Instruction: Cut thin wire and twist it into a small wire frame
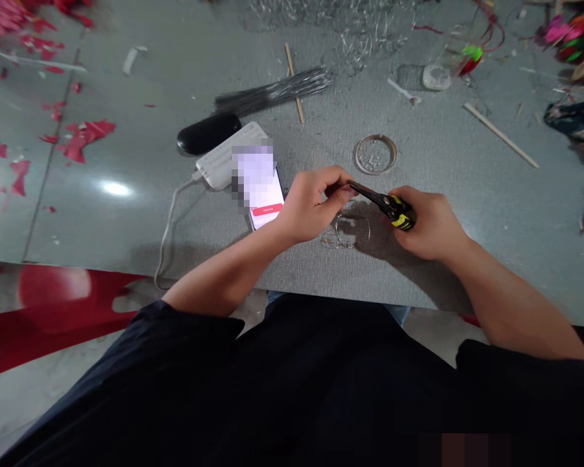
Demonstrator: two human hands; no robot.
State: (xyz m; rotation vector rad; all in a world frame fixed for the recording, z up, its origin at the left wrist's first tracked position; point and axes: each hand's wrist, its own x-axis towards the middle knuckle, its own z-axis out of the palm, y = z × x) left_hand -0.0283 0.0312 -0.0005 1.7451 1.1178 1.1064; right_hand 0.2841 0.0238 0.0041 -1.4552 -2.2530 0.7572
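Above the table [292,275], my right hand [433,224] grips pliers [377,198]; at their tip, my left hand [311,204] pinches something unclear.

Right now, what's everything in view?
Table: one, grey, across view.
Pliers: one, black, yellow, centre right.
Wire loops: uncounted, silvery, below pliers.
Ring: one, beige, above pliers.
Phone: one, pale screen, centre.
Box: one, white, beside phone.
Cable: one, white, left.
Oblong object: one, black, beside box.
Wire bundle: one, grey, upper centre.
Wire tangle: one, silvery, top.
Sticks: several, pale, upper half.
Scraps: many, red, upper left.
Trinkets: several, multicoloured, upper right.
Furniture: one, red, lower left.
Shirt: one, black, bottom.
Left hand: one, bare, at pliers' tips.
Right hand: one, bare, around handle.
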